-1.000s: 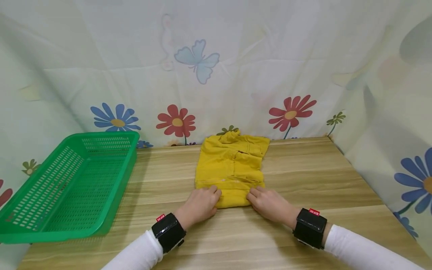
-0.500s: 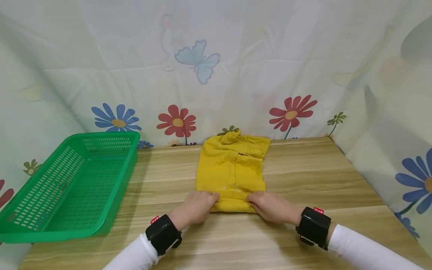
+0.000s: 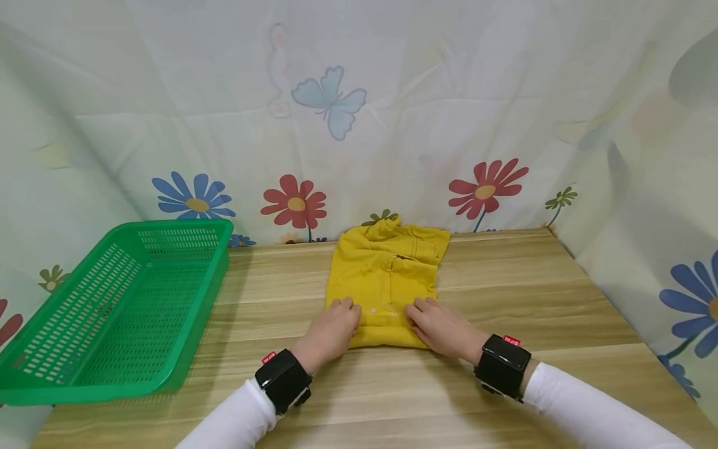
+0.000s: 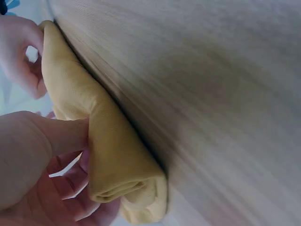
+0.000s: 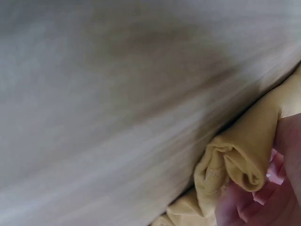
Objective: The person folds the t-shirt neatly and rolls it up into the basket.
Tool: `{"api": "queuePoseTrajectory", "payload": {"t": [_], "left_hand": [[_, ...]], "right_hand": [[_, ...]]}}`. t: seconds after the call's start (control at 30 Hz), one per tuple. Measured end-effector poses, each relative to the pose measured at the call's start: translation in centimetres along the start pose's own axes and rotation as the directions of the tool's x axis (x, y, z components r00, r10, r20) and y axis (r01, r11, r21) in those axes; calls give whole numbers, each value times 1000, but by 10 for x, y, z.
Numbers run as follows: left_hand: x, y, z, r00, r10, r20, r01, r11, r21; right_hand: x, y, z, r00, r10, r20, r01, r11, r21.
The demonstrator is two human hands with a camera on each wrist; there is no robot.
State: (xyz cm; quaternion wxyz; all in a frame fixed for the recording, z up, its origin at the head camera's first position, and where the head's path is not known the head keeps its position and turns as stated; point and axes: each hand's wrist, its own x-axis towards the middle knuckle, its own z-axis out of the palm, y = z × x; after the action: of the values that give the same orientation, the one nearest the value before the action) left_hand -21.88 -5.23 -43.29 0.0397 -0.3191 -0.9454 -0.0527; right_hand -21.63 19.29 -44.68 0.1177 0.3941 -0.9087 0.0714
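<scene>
A yellow garment [image 3: 387, 268] with stitched seams and a pocket-like opening lies on the wooden table, its near end rolled into a thick band. My left hand [image 3: 333, 327] holds the left end of this roll, and my right hand [image 3: 440, 327] holds the right end. In the left wrist view, the left thumb [image 4: 70, 134] presses on the near side of the roll [image 4: 124, 155], the fingers curling around its end. Spiral layers show at the roll's end [image 5: 244, 165] in the right wrist view, where the right hand's fingers [image 5: 263, 193] curl beside it, partly hidden.
A green plastic basket [image 3: 187, 324] with slotted sides stands on the left of the wooden table [image 3: 521, 299]. Behind the garment hangs a white curtain [image 3: 392, 156] printed with flowers and a butterfly, close to the garment's far end. It continues along both sides.
Both hands first pulled slightly toward me, then moved forward again over the near end. The roll has taken in a little more cloth; the far part stays put.
</scene>
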Motion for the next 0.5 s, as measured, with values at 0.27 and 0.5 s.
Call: {"api": "queuePoseTrajectory", "payload": {"t": [0.27,0.5], "left_hand": [[-1,6,2,990,70,-126,-43,978,205],[-9,3,2,985,85,-150,-59,984,168]], "right_hand": [[0,-13,1,999,5,38,1,988,-157],[-11,-15,-3,998,-27,-56,19,991,-130]]}}
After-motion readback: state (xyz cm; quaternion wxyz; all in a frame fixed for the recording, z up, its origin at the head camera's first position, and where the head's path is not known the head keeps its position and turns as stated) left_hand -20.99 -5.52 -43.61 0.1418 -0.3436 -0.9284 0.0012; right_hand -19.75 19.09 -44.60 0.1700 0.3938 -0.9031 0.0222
